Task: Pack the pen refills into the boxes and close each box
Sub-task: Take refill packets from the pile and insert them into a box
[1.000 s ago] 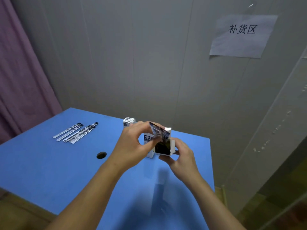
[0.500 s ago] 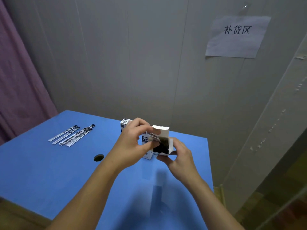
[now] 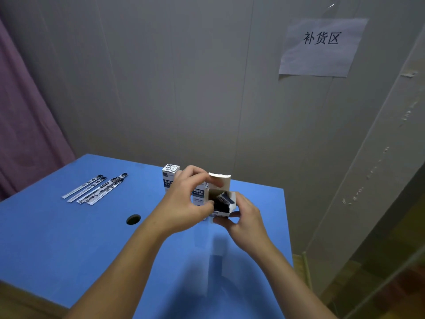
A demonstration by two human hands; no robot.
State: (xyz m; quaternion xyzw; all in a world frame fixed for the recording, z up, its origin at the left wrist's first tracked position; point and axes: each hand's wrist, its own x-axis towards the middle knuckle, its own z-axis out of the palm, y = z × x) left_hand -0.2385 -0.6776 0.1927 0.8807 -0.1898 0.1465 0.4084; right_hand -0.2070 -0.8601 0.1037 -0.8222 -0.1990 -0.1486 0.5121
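Both hands are working on one open box (image 3: pixel 220 201) held just above the table (image 3: pixel 69 238), toward its far right corner. The right hand (image 3: pixel 245 221) is gripping the box from below and from the right, fingers curled round its lower end. The left hand (image 3: pixel 184 201) is pinching at the box's mouth, with a fingertip reaching the raised lid flap (image 3: pixel 219 180).

The box's long axis is running roughly toward and away from the viewer, and its open mouth is facing up and toward the camera, with dark refill ends (image 3: pixel 224 200) showing inside. Judged risk: one refill end is sitting askew near the mouth and could catch the flap, so the tuck buckles or the refill slips out if the box is tipped further.

Loose pen refills (image 3: pixel 95 188) are lying in a row near the table's far left edge, long axes pointing to its far edge. Two closed boxes (image 3: pixel 170 178) are standing upright behind the hands.
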